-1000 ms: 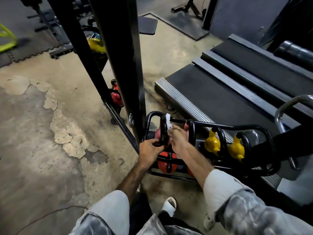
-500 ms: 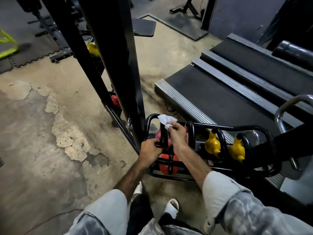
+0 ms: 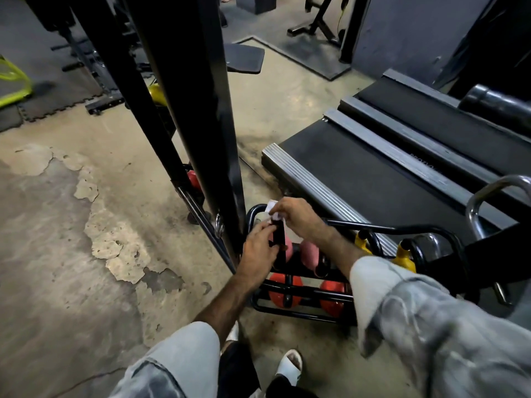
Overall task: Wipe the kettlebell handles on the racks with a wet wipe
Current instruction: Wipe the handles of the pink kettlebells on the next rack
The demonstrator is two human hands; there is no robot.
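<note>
A low black tube rack (image 3: 396,227) on the floor holds pink, orange and yellow kettlebells. My left hand (image 3: 260,254) grips the black handle (image 3: 278,239) of the leftmost pink kettlebell (image 3: 288,249), which is lifted a little. My right hand (image 3: 298,216) pinches a white wet wipe (image 3: 273,210) against the top of that handle. A second pink kettlebell (image 3: 310,252) sits just to the right. Two orange kettlebells (image 3: 283,291) lie on the lower tier, and two yellow kettlebells (image 3: 403,258) stand further right.
A thick black upright post (image 3: 195,116) rises just left of the rack, with a slanted bar (image 3: 126,81) behind it. A treadmill deck (image 3: 388,179) lies to the right. A chrome rail (image 3: 485,193) curves at the far right. The bare concrete floor (image 3: 86,225) spreads left.
My right hand has slid the wipe up to the top of the handle. The pink kettlebell has risen slightly in my left hand. The camera has moved nearer.
</note>
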